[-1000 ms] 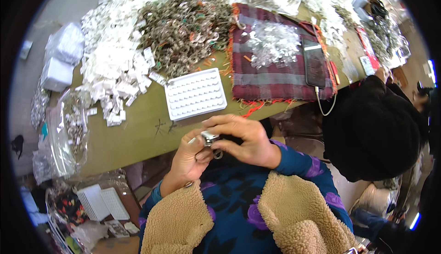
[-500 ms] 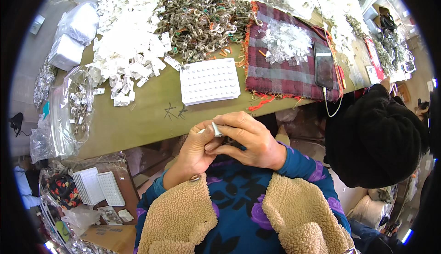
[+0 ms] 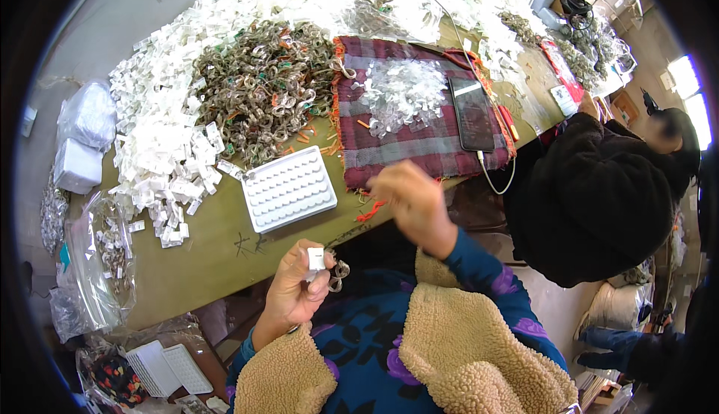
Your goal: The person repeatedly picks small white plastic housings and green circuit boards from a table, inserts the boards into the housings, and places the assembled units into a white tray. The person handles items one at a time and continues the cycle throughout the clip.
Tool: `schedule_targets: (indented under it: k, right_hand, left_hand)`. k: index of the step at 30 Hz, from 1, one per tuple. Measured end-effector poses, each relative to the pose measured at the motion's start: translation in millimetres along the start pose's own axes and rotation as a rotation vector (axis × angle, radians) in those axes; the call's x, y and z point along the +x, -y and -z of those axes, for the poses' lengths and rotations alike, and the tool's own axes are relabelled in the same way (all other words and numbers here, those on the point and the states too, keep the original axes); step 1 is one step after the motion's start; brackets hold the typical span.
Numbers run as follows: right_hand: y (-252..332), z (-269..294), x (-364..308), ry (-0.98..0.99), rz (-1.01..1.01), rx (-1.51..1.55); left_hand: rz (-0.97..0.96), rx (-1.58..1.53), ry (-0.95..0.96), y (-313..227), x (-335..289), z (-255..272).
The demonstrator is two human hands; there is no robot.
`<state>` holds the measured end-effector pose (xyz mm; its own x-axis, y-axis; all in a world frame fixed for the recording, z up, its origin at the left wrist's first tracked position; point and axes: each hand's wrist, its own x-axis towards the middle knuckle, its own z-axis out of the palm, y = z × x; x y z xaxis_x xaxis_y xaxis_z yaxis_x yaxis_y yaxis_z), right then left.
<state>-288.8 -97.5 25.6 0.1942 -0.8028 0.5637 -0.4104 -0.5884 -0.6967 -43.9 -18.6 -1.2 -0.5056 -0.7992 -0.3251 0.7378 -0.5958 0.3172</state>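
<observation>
My left hand [image 3: 293, 294] pinches a small white plastic block [image 3: 315, 258] between thumb and fingers, in front of the table's near edge. A coiled greyish cord [image 3: 339, 275] hangs beside the block, apparently joined to it. My right hand [image 3: 412, 200] is raised near the front edge of a plaid cloth [image 3: 359, 163], its fingers smeared by motion. Whether it holds anything does not show. Beyond my left hand lies a white tray [image 3: 290, 189] with rows of small bumps. A pile of clear plastic pieces [image 3: 404, 92] rests on the cloth.
A heap of coiled cords [image 3: 258, 88] and a large spread of white pieces [image 3: 161, 167] cover the table's far side. A phone [image 3: 471, 114] with a white cable lies on the cloth. Plastic bags [image 3: 97, 264] sit left. A person in a black hat [image 3: 592, 197] is close at right.
My hands have parted. The right one has moved away toward the cloth, while the left keeps the white block, its cord coil now showing. The view has shifted, moving the table things leftward.
</observation>
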Motion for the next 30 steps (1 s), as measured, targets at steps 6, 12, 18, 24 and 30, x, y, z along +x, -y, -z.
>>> schedule_targets:
  k: [6, 12, 18, 24, 30]
  right_hand:
    - [-44, 5, 7, 0.080, -0.127, -0.358]
    - [-22, -3, 17, 0.046, -0.238, -0.158]
    - [46, -42, 7, 0.407, 0.021, 0.386]
    - [74, -67, 12, 0.471, 0.304, 0.239]
    - [92, -68, 16, 0.658, 0.410, 0.084]
  left_hand:
    - [0.002, 0.090, -0.028, 3, 16, -4]
    - [-0.128, 0.090, -0.065, 1, 12, -8]
    - [-0.260, 0.082, -0.014, -11, -6, -3]
    - [-0.337, 0.189, -0.101, -17, -39, -2]
    - [-0.367, 0.269, -0.110, -18, -52, 1]
